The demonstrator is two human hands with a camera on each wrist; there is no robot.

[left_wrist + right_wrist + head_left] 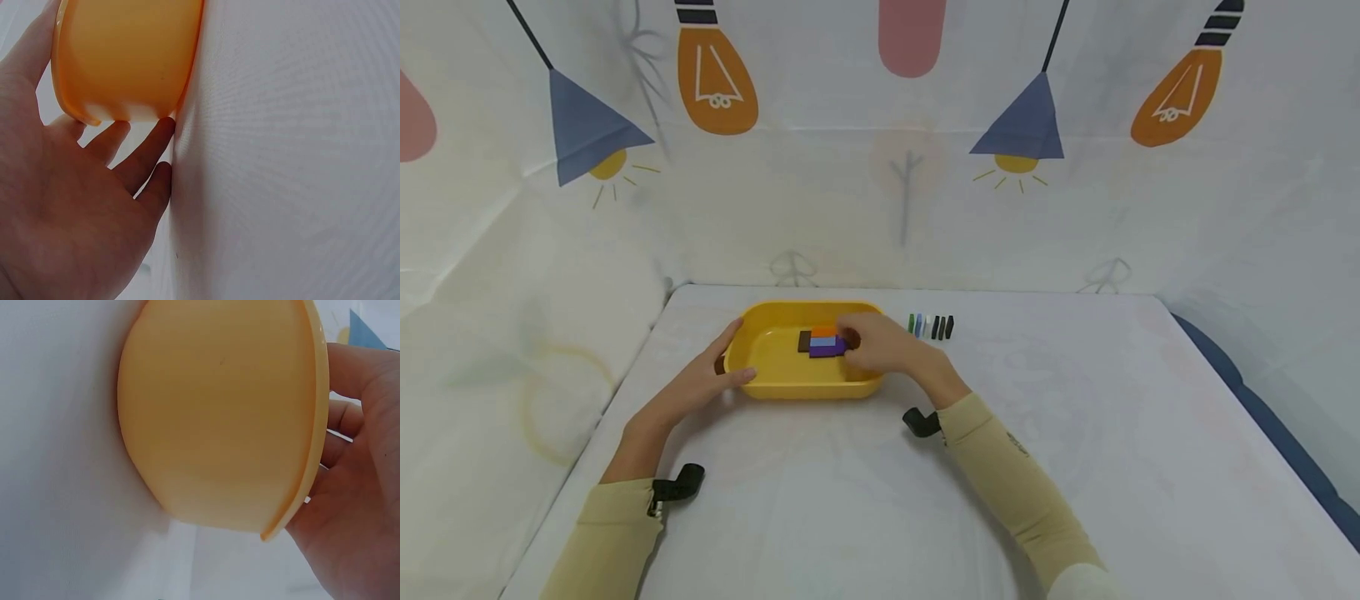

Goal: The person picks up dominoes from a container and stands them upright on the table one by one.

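My left hand (696, 385) touches the tray (808, 392) with nearly straight fingers; blocks (823, 342) lie by my right hand (883, 343)'s bent fingers, whether pinched I can't tell.

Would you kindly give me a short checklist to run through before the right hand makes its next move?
1. Yellow plastic tray resting on the white-covered table: ok.
2. Left hand steadying the tray: ok, it holds the left end.
3. Right hand over the tray's inside: ok, it reaches in at the right end.
4. Right fingers gripping a piece: cannot tell, their tips are hidden.
5. Small purple, light-blue, orange and dark rectangular pieces grouped inside the tray: ok.
6. Space right of the tray clear: not ok, a row of small green, blue, white and black oblong pieces is there.
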